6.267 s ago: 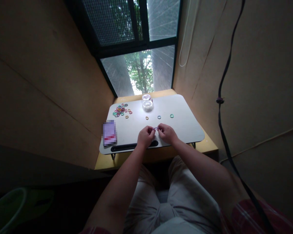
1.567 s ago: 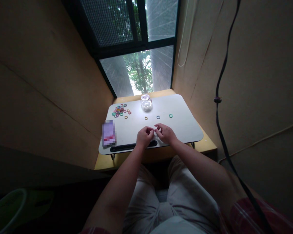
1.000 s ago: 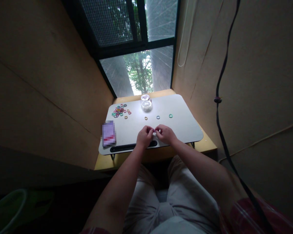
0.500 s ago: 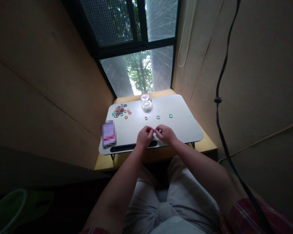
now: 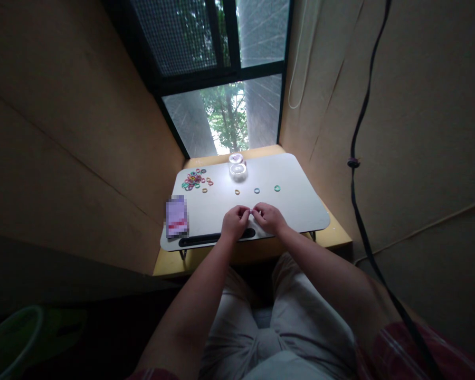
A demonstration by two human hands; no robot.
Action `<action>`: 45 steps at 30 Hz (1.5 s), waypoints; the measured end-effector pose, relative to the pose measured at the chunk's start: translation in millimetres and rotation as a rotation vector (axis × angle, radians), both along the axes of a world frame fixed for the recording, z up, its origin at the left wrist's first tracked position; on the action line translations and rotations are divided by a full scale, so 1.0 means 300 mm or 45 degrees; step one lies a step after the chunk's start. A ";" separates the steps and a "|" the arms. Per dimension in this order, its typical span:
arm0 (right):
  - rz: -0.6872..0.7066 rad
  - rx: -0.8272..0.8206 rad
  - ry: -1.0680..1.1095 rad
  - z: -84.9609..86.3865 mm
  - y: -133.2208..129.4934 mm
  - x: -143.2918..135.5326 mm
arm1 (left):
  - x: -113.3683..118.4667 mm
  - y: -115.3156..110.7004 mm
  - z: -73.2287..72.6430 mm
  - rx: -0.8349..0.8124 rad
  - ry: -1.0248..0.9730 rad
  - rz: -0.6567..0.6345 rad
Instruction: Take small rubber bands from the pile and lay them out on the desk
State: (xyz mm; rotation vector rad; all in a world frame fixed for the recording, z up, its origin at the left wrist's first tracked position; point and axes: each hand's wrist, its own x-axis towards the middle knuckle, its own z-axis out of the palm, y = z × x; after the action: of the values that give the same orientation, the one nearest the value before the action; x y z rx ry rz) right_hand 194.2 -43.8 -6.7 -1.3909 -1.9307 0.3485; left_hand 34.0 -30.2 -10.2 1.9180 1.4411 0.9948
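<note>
My left hand (image 5: 236, 221) and my right hand (image 5: 267, 217) meet fingertip to fingertip low over the white lap table (image 5: 301, 211). Both are closed in a pinch on a small pale purple hair tie (image 5: 250, 211), mostly covered by the fingers. Beyond them, a yellow hair tie (image 5: 237, 192), a blue hair tie (image 5: 257, 190) and a green hair tie (image 5: 277, 188) lie spaced out in a row. To the left is a loose pile of many-coloured hair ties (image 5: 193, 180), with a yellowish one (image 5: 205, 190) just in front of it.
A clear plastic jar (image 5: 238, 170) stands at the back edge, beneath the window (image 5: 225, 116). At the left lies a blurred purple packet (image 5: 177, 217). A black slot (image 5: 200, 240) runs along the near edge. On the right, a black cable (image 5: 355, 211) hangs down.
My fingertips have shifted very slightly around the small hair tie, which now looks paler. Everything on the table lies where it was.
</note>
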 end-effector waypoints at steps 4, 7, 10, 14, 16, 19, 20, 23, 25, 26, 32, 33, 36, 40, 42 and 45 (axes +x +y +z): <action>-0.010 0.004 -0.012 -0.006 0.003 0.000 | -0.002 -0.001 -0.003 -0.001 -0.018 0.016; -0.022 0.012 -0.008 -0.015 0.009 0.000 | -0.004 0.001 -0.002 -0.011 -0.016 0.030; -0.020 0.016 -0.003 -0.020 0.011 0.001 | -0.005 0.003 -0.001 -0.042 -0.020 0.041; -0.007 0.035 0.009 -0.019 0.008 0.001 | -0.003 0.004 0.000 -0.070 -0.015 0.053; -0.004 0.038 0.012 -0.017 0.006 0.000 | -0.001 0.004 0.000 -0.077 -0.001 0.059; -0.003 0.039 0.009 -0.016 0.006 -0.001 | 0.000 0.003 0.002 -0.061 0.058 0.048; -0.002 0.041 0.009 -0.016 0.006 -0.001 | 0.000 0.002 0.004 -0.051 0.083 0.038; 0.004 0.041 0.013 -0.016 0.008 -0.001 | -0.001 0.000 0.008 -0.033 0.136 0.006; 0.004 0.039 0.015 -0.016 0.009 -0.001 | -0.002 0.000 0.010 -0.034 0.137 -0.005; 0.003 0.039 0.015 -0.016 0.009 -0.001 | -0.002 -0.001 0.010 -0.038 0.127 -0.010; -0.009 0.024 0.003 -0.017 0.009 0.000 | -0.004 0.004 -0.003 -0.033 -0.004 -0.010; -0.014 0.021 -0.002 -0.017 0.009 0.000 | -0.005 0.005 -0.006 -0.030 -0.019 -0.012; -0.024 0.016 -0.012 -0.017 0.010 -0.001 | -0.006 0.007 -0.012 -0.024 -0.026 -0.019; -0.035 -0.001 -0.007 -0.015 0.008 -0.004 | -0.005 0.005 -0.014 -0.016 -0.020 -0.017; -0.038 -0.004 -0.001 -0.013 0.006 -0.004 | -0.004 0.002 -0.012 -0.012 -0.030 -0.023; -0.035 -0.003 0.003 -0.011 0.005 -0.005 | -0.001 -0.003 -0.010 -0.013 -0.049 -0.051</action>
State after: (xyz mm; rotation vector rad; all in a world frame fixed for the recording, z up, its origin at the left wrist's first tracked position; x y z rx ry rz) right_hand 192.8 -42.3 -10.0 -1.4166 -1.9078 0.3390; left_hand 33.5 -31.1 -13.2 1.9028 1.3786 0.9990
